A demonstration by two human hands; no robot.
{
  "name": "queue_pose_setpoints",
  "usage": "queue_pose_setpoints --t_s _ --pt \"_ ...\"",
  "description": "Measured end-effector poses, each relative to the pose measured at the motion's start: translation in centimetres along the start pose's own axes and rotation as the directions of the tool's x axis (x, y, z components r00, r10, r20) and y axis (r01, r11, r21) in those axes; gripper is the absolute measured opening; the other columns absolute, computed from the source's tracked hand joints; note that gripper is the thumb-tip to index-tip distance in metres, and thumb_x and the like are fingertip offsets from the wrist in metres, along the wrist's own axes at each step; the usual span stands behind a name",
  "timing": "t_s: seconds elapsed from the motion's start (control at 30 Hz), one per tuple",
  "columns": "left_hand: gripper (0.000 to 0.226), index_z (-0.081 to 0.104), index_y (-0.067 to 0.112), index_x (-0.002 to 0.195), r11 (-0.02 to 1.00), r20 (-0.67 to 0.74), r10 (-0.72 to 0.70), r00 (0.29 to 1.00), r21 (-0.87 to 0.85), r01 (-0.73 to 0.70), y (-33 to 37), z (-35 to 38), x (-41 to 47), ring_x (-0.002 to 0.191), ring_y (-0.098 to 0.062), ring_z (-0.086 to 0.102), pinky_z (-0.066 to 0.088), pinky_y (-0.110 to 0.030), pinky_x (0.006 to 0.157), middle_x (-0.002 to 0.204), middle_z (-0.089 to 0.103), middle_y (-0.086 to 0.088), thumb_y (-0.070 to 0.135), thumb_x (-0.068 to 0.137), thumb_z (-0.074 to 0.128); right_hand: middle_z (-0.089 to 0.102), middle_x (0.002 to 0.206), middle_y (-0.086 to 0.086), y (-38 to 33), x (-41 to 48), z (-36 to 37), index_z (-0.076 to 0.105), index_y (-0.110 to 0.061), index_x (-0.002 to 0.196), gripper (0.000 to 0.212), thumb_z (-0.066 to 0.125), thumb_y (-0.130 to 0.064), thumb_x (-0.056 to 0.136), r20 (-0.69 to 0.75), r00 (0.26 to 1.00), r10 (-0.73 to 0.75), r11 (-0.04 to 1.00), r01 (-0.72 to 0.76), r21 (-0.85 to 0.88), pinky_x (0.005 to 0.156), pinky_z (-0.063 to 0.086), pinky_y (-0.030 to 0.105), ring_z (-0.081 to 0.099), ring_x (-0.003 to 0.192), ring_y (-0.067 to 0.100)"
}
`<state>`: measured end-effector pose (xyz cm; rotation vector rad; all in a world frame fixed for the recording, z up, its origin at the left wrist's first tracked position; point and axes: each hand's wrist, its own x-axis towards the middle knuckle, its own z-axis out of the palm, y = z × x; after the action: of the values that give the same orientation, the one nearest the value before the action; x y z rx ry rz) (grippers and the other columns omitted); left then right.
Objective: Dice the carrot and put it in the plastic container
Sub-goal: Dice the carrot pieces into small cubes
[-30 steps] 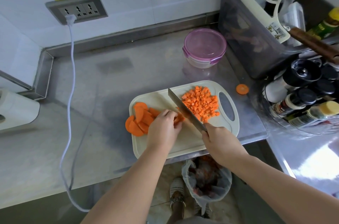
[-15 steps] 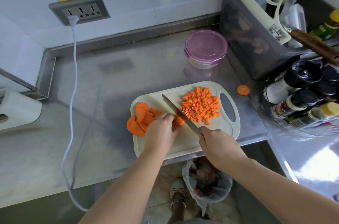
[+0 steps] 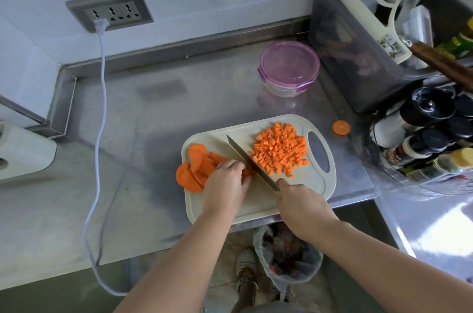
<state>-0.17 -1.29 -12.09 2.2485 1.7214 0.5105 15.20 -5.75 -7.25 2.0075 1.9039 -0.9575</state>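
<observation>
Single head-worn view — steeply down, close over the counter (image 3: pixel 143 118) edge — wide-angle.

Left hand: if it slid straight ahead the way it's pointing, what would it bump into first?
Most likely the knife blade: it crosses right in front of the left hand, over the carrot pieces it pins down. The diced pile comes only after that.

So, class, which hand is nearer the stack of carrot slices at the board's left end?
Left. The left hand rests on the carrot slices; the right hand grips the knife farther right.
</observation>
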Motion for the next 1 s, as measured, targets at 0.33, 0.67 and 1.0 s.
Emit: queue_pose_setpoints --t_s 0.33,0.67,1.0 --pt "0.019 0.072 0.015 0.091 0.997 -0.043 -0.055 0.998 -0.065 0.053 -0.1 -0.8 -0.1 0.081 -0.02 0.065 0.039 -0.023 0.059 0.088 0.068 0.002 0.029 0.078 0.076 0.052 0.079 0.0 1.2 -1.4 -0.8 0.047 -0.018 0.107 0.02 0.03 -0.027 0.103 -0.125 0.99 -0.062 0.976 0.087 0.199 0.065 0.044 0.036 0.054 0.076 0.024" --pt "0.021 0.069 0.013 0.098 0.995 0.001 -0.103 0.995 -0.01 0.103 0.1 -1.7 -0.9 0.09 -0.021 0.062 0.032 -0.023 0.06 0.097 0.066 -0.001 0.03 0.087 0.066 0.058 0.078 0.004 0.1 -1.9 -0.1 0.047 -0.017 0.113 0.022 0.029 -0.025 0.103 -0.108 0.99 -0.089 0.99 0.1 0.097 0.069 0.054 0.044 0.061 0.073 0.028" --pt "0.015 0.069 0.015 0.096 0.995 0.039 -0.098 0.994 0.003 0.098 -0.1 -1.1 -0.3 0.091 -0.019 0.062 0.035 -0.023 0.062 0.095 0.066 0.001 0.027 0.087 0.066 0.063 0.089 0.006 0.1 -1.1 0.5 0.044 -0.015 0.119 0.023 0.04 -0.011 0.098 -0.065 0.996 -0.066 0.998 0.064 -0.026 0.07 0.057 0.044 0.064 0.077 0.027"
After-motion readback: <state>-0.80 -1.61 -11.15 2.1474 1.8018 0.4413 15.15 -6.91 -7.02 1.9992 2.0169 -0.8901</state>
